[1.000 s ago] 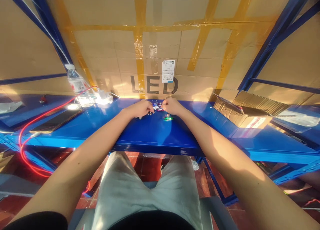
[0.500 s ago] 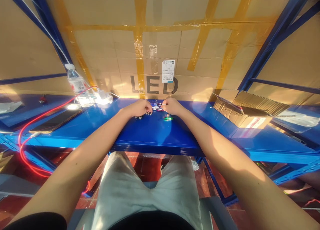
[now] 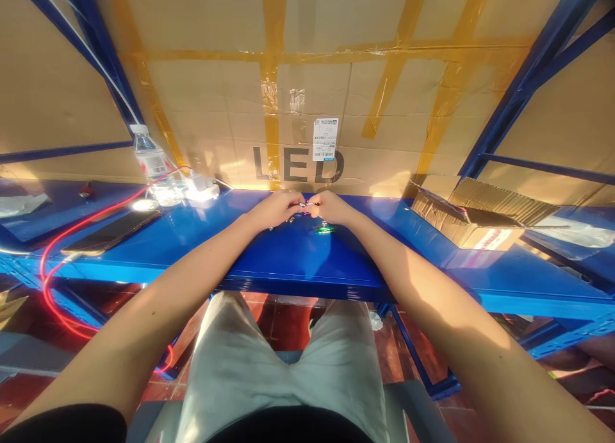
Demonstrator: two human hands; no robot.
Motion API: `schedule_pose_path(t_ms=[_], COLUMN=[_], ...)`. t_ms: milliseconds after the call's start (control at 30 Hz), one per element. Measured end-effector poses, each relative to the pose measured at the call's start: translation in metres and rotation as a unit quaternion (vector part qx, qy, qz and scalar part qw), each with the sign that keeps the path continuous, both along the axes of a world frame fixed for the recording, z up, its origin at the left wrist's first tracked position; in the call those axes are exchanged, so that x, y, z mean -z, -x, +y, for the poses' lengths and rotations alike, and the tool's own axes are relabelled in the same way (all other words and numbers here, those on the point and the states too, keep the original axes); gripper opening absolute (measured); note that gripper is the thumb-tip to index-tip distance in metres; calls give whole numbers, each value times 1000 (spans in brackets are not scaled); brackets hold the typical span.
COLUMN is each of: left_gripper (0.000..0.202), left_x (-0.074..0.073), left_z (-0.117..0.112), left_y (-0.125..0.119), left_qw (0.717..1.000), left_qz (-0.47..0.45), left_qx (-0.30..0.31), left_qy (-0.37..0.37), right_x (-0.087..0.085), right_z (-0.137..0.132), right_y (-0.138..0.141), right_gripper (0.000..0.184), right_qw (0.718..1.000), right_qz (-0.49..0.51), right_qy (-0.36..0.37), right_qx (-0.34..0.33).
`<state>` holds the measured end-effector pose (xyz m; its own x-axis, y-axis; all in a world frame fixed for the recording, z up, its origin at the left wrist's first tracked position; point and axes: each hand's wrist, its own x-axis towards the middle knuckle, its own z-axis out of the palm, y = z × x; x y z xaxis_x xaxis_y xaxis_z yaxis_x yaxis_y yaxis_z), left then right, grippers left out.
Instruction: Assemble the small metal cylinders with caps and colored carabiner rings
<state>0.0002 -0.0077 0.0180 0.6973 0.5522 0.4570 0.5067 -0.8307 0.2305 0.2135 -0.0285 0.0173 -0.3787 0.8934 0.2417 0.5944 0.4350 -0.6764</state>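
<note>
Right hand: fingers pinching slim piece | left hand: grip unclear | long axis left-right, heading unclear

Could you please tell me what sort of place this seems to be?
Probably a storeroom or workshop, judging by the blue metal shelving, the large taped cardboard marked LED behind it, and the open box on the right.

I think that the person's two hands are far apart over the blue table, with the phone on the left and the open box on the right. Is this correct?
Not quite: in the head view, the left hand and right hand are close together, with a small thing between them. The table, phone and open box are as you say.
</note>
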Motion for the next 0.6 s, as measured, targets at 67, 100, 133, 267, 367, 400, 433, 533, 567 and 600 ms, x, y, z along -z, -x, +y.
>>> schedule_pose_path(t_ms=[67, 100, 133, 267, 367, 400, 433, 533, 567, 600], left_gripper=[21, 22, 22, 16, 8, 7, 8, 14, 15, 17], left_x=[-1, -1, 0, 3, 3, 2, 2, 0, 0, 0], left_z=[0, 1, 1, 3, 4, 5, 5, 5, 5, 5], left_y=[2, 3, 3, -1, -5, -6, -6, -6, -6, -6], left_qw=[1000, 1000, 999, 985, 959, 949, 940, 919, 914, 910], left_qz=[-8, -18, -33, -130, -215, -240, -261, -302, -309, -313], left_qx=[-3, -4, -4, 1, 6, 9, 12, 20, 23, 26], left_qy=[-6, -2, 10, 114, 186, 203, 217, 253, 263, 272], right_x=[-1, -1, -2, -5, -10, -12, -13, -16, -17, -17], right_z=[-1, -2, -3, -7, -12, -14, -16, -20, -20, -20], right_y=[1, 1, 2, 5, 7, 7, 8, 9, 9, 9], right_gripper=[28, 26, 24, 9, 21, 19, 16, 10, 9, 8], right_qw=[1000, 1000, 1000, 991, 979, 978, 978, 978, 978, 978], right_qz=[7, 11, 18, 132, 202, 207, 208, 207, 207, 207], right_qy=[8, 9, 10, 23, 12, 6, 2, 4, 6, 9], right_qx=[5, 6, 5, 10, 9, 4, 3, 17, 24, 28])
